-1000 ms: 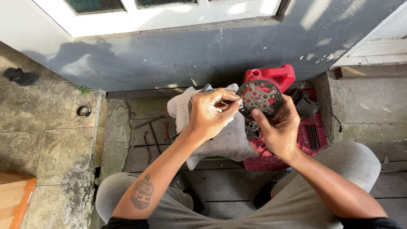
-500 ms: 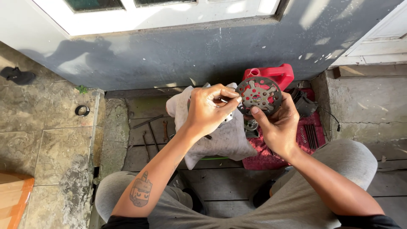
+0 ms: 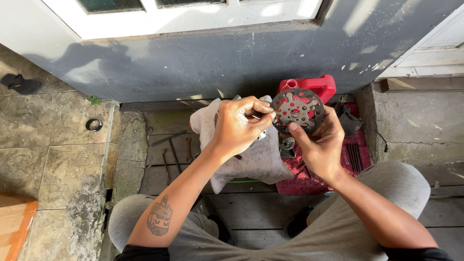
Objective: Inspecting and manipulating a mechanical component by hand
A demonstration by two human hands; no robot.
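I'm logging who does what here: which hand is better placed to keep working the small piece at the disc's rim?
Probably the left hand: its fingers already pinch a small thin metal piece at the edge of the round perforated metal disc. The right hand is busy gripping that disc from below.

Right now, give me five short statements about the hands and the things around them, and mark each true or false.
1. The right hand holds a round perforated metal disc. True.
2. The left hand lies flat on the floor. False: it is raised, its fingers pinched at the disc's edge.
3. A red container stands behind the disc, by the grey wall. True.
4. A pale cloth lies below the hands. True.
5. The wrenches rest on the person's lap. False: they lie on the floor planks left of the cloth.
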